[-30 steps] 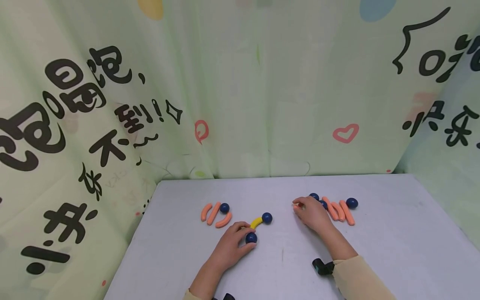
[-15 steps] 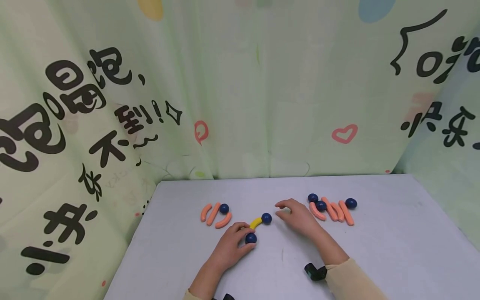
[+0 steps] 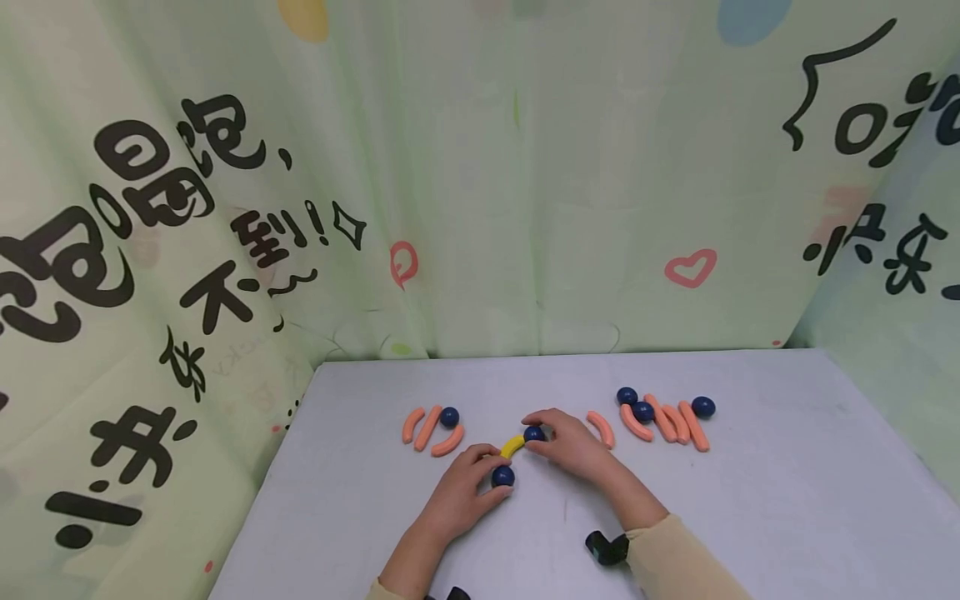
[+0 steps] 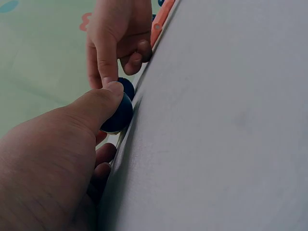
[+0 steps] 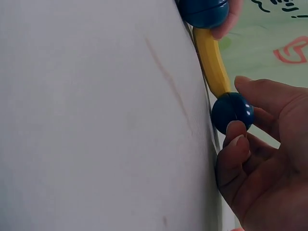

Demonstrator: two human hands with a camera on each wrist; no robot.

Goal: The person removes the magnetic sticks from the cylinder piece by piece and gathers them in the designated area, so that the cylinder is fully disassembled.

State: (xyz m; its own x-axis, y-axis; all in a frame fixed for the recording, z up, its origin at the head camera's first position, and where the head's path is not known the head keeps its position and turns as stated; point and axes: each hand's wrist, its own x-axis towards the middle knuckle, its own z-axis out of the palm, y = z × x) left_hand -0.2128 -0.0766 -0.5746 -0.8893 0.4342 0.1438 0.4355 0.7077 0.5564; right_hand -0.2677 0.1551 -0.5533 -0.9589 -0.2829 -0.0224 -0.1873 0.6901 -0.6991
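A curved yellow stick joins two blue balls into one piece on the table's middle. My left hand holds the near blue ball, its thumb on the ball in the left wrist view. My right hand is at the far blue ball, thumb on one side and fingertips on the other in the right wrist view. The yellow stick's bare length shows between both balls there. Just right of my right hand lies a curved orange stick.
At the left lie several orange sticks with a blue ball. To the right, more orange sticks lie beside several blue balls. The white table ends at a printed curtain.
My right hand has moved left from the right-hand group to the far blue ball. The curved orange stick near it is now uncovered. My left hand stays in place.
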